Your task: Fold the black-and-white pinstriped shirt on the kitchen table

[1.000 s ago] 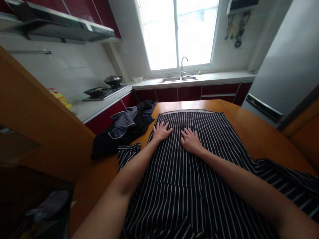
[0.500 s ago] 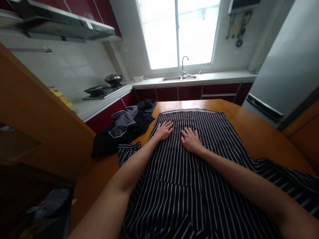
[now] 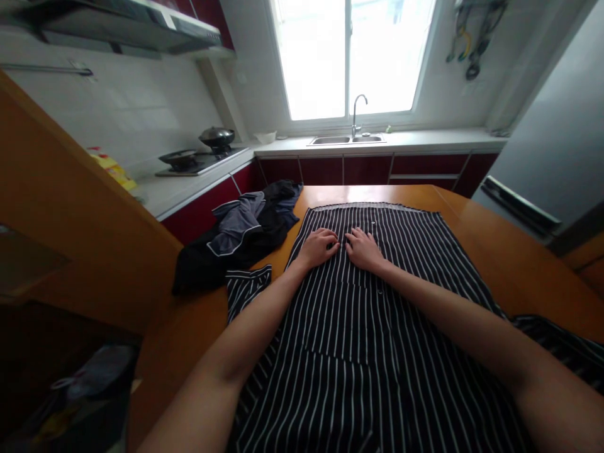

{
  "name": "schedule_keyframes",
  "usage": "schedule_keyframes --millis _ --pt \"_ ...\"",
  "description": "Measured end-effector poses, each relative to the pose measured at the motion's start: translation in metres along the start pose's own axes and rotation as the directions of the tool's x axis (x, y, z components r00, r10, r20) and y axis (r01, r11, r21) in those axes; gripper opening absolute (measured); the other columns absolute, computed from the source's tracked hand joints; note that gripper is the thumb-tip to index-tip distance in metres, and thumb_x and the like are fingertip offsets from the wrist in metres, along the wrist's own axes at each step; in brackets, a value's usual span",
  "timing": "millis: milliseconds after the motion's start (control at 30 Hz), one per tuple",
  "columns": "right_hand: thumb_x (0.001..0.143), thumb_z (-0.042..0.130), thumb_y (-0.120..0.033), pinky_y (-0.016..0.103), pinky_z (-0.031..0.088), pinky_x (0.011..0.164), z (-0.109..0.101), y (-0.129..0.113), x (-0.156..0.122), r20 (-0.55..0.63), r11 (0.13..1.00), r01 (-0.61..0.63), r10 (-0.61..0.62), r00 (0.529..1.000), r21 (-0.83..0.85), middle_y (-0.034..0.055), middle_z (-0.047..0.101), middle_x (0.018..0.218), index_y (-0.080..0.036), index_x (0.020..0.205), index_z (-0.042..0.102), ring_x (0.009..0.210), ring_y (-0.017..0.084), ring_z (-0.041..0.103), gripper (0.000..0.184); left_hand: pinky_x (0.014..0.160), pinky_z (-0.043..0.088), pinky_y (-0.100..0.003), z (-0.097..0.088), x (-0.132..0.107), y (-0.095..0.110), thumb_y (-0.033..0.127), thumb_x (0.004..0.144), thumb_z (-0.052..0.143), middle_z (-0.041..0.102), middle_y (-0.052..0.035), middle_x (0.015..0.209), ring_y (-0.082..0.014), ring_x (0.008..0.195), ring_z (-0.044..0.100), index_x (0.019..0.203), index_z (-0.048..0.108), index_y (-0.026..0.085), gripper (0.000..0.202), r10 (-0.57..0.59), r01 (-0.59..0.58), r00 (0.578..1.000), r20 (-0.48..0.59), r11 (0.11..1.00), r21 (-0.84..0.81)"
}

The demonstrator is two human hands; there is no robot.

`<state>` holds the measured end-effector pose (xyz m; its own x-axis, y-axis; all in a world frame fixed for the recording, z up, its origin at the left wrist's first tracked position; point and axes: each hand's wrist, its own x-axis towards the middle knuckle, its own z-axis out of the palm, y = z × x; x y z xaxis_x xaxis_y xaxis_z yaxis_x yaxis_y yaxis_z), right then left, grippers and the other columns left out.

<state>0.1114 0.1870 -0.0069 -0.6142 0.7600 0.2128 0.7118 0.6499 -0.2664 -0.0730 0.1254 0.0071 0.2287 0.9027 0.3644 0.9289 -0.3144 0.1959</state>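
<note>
A black shirt (image 3: 340,321) with white stripes lies spread over the wooden table, its hem at the far end and small buttons down the front. My left hand (image 3: 319,248) rests on the upper left of the cloth, fingers slightly bent and thumb apart from them. Just to its right, my right hand (image 3: 364,249) lies on the shirt with its fingers spread. A narrow gap separates the two hands. One striped sleeve (image 3: 248,286) shows beside my left forearm; the other sleeve (image 3: 557,343) stretches out past my right arm.
A heap of dark clothes (image 3: 236,233) with grey, white-edged cloth lies on the table (image 3: 509,270) at the left. Beyond stand a stove with pans (image 3: 216,139), a sink (image 3: 330,140) under the window and a refrigerator (image 3: 552,126) at the right. A wooden panel (image 3: 85,207) rises at near left.
My right hand has slid slightly away from me along the shirt. My left hand has moved a little right, its fingers now more bent. The camera view has shifted slightly.
</note>
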Motion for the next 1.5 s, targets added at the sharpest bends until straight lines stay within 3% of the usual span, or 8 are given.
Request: schedule_keyframes --millis 167,333,500,667,800,1000,1200,1500 --pt "0.102 0.037 -0.031 0.05 0.022 0.12 0.001 0.0 -0.004 -0.011 1.0 -0.001 0.001 1.0 -0.01 0.0155 0.043 0.158 -0.014 0.145 0.053 0.15 0.029 0.031 0.048 0.11 0.039 -0.04 0.001 0.002 0.002 0.039 0.101 0.052 0.063 -0.0053 0.121 -0.0236 0.12 0.051 0.11 0.072 0.027 0.025 0.091 -0.092 0.995 0.044 0.995 0.025" --pt "0.102 0.037 -0.031 0.048 0.023 0.12 -0.001 0.001 -0.002 0.005 1.0 0.003 -0.003 1.0 -0.01 0.0144 0.043 0.159 -0.015 0.146 0.053 0.15 0.028 0.031 0.049 0.111 0.035 -0.044 0.002 0.003 -0.004 0.047 0.101 0.052 0.061 -0.0058 0.121 -0.0261 0.122 0.047 0.088 0.075 0.024 0.035 0.081 -0.084 0.995 0.05 0.995 0.056" --pt "0.102 0.037 -0.032 0.048 0.022 0.121 -0.001 0.002 -0.002 -0.001 1.0 0.006 -0.006 1.0 -0.004 0.0143 0.043 0.159 -0.015 0.146 0.053 0.149 0.028 0.033 0.05 0.109 0.038 -0.049 0.005 -0.001 -0.01 0.051 0.091 0.065 0.06 -0.0062 0.125 -0.0284 0.122 0.05 0.098 0.07 0.025 0.027 -0.176 0.173 0.983 0.047 0.983 0.06" --pt "0.103 0.037 -0.034 0.047 0.022 0.121 -0.001 0.003 -0.001 0.016 1.0 0.002 -0.002 1.0 -0.004 0.0146 0.041 0.16 -0.015 0.148 0.051 0.15 0.028 0.031 0.05 0.116 0.029 -0.057 0.011 0.0 -0.002 0.043 0.088 0.066 0.058 -0.007 0.134 -0.0313 0.129 0.05 0.121 0.063 0.029 0.036 -0.421 0.42 0.907 0.024 0.906 0.051" --pt "0.103 0.038 -0.035 0.047 0.021 0.121 -0.001 0.003 -0.001 0.016 1.0 -0.004 0.004 1.0 0.004 0.0136 0.041 0.16 -0.015 0.148 0.051 0.15 0.027 0.031 0.051 0.112 0.038 -0.052 -0.001 0.003 -0.007 0.035 0.087 0.065 0.056 -0.0128 0.138 -0.0351 0.131 0.05 0.126 0.063 0.023 0.041 -0.557 0.559 0.829 -0.055 0.826 0.075" --pt "0.102 0.04 -0.034 0.047 0.022 0.121 0.0 0.003 -0.001 0.005 0.999 0.005 -0.005 1.0 0.034 0.0142 0.043 0.159 -0.015 0.146 0.054 0.149 0.028 0.033 0.049 0.095 0.052 -0.033 -0.046 0.004 -0.042 0.024 0.086 0.068 0.068 -0.0153 0.123 -0.0289 0.116 0.064 0.12 0.066 0.013 0.036 -0.804 0.812 0.578 0.143 0.547 -0.206" --pt "0.102 0.041 -0.033 0.048 0.022 0.121 0.001 0.005 -0.001 -0.007 0.999 0.005 -0.004 1.0 0.045 0.0147 0.043 0.158 -0.015 0.145 0.055 0.148 0.029 0.034 0.048 0.056 0.048 -0.017 -0.075 -0.016 -0.06 0.025 0.081 0.079 0.071 -0.0045 0.074 -0.0115 0.061 0.063 0.089 0.074 0.012 0.016 -0.746 0.842 0.535 0.396 0.435 -0.318" --pt "0.102 0.041 -0.033 0.047 0.023 0.121 0.002 0.006 -0.001 -0.011 0.999 0.008 -0.007 1.0 0.034 0.0133 0.044 0.158 -0.017 0.144 0.055 0.148 0.028 0.035 0.047 0.039 0.028 -0.016 -0.08 -0.026 -0.074 0.038 0.069 0.09 0.056 0.0015 0.055 -0.0054 0.043 0.042 0.091 0.077 0.013 0.036 -0.669 0.862 0.506 0.545 0.369 -0.347"
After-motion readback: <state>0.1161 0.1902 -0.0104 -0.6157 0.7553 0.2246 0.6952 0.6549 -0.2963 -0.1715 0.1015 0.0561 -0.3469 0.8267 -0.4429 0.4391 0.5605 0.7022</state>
